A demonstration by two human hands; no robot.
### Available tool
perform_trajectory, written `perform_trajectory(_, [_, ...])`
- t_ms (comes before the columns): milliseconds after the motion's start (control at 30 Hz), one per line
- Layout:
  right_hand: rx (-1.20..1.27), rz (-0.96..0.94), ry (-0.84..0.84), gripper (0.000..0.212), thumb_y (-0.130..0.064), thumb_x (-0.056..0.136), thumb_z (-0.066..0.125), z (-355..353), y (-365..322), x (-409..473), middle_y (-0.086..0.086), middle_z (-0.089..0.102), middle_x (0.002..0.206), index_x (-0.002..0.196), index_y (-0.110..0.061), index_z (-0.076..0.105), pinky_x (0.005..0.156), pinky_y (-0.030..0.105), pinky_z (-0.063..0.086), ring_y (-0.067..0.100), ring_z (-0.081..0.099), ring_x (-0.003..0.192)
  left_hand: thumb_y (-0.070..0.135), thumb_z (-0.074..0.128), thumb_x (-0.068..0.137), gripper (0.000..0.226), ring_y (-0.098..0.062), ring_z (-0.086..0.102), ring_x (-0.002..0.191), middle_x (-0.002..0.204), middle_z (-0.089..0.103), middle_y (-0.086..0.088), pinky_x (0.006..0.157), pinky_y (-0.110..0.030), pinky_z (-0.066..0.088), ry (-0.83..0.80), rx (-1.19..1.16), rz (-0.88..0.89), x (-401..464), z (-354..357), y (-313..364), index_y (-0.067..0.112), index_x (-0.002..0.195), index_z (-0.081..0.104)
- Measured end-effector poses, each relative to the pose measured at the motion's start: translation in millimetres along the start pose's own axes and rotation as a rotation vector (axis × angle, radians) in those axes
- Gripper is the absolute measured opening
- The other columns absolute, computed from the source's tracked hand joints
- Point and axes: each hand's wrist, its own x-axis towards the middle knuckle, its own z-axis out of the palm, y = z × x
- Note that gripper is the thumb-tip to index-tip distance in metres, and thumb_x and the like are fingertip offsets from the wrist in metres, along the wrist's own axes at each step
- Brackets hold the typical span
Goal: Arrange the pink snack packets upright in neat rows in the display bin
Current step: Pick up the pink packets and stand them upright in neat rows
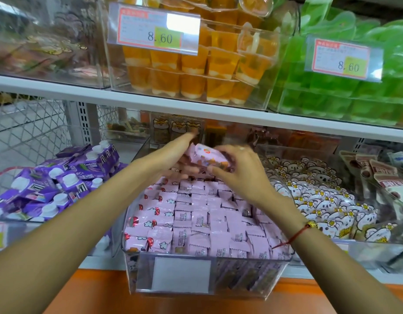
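Pink snack packets are standing in rows, filling the clear display bin at lower centre of the frame. The bin is sitting on the shelf under a white upper shelf, between purple cartons at left and white bear packets at right. Both hands are meeting over the bin's far end: the right hand is pinching one pink packet, and the left hand, fingers seemingly straight though blurred, is touching it.
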Motion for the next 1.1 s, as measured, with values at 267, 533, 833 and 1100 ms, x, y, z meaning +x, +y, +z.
perform_trajectory(267, [0.656, 0.574, 0.192, 0.021, -0.027, 0.083, 0.070, 0.7, 5.8, 10.2, -0.007, 0.067, 0.087, 0.096, -0.025, 0.054, 0.077, 0.028, 0.051, 0.015, 0.064, 0.088, 0.014, 0.038, 0.100, 0.041, -0.020, 0.051, 0.115, 0.142, 0.045, -0.002, 0.094, -0.031, 0.041, -0.179, 0.815, 0.303, 6.8, 9.8, -29.4, 0.024, 0.139, 0.043])
perform_trajectory(533, [0.941, 0.688, 0.112, 0.029, -0.016, 0.093, 0.057, 16.1, 4.5, 12.3, -0.004, 0.057, 0.095, 0.087, -0.033, 0.035, 0.095, 0.048, 0.050, 0.026, 0.063, 0.102, 0.019, 0.036, 0.098, 0.047, -0.026, 0.039, 0.129, 0.141, 0.042, -0.001, 0.098, -0.038, 0.039, -0.232, 1.204, 0.267, 10.2, 6.7, -32.0, 0.032, 0.143, 0.036])
perform_trajectory(833, [0.507, 0.440, -0.074, 0.040, -0.008, 0.089, 0.060, 24.6, 3.9, 5.6, -0.001, 0.061, 0.095, 0.106, -0.025, 0.028, 0.076, 0.030, 0.052, 0.023, 0.066, 0.093, 0.020, 0.036, 0.099, 0.048, -0.024, 0.027, 0.139, 0.151, 0.031, -0.001, 0.109, -0.041, 0.030, -0.262, 1.193, 0.256, 11.9, 2.1, -32.2, 0.033, 0.145, 0.031])
perform_trajectory(1100, [-0.048, 0.279, -0.159, 0.048, -0.030, 0.081, 0.072, 17.5, 15.9, 7.2, 0.007, 0.065, 0.118, 0.126, -0.020, 0.056, 0.088, 0.040, 0.051, 0.028, 0.061, 0.106, 0.014, 0.042, 0.097, 0.047, -0.025, 0.042, 0.130, 0.151, 0.036, -0.002, 0.100, -0.033, 0.038, -0.175, 1.064, 0.279, 16.4, -1.4, -37.0, 0.026, 0.143, 0.039])
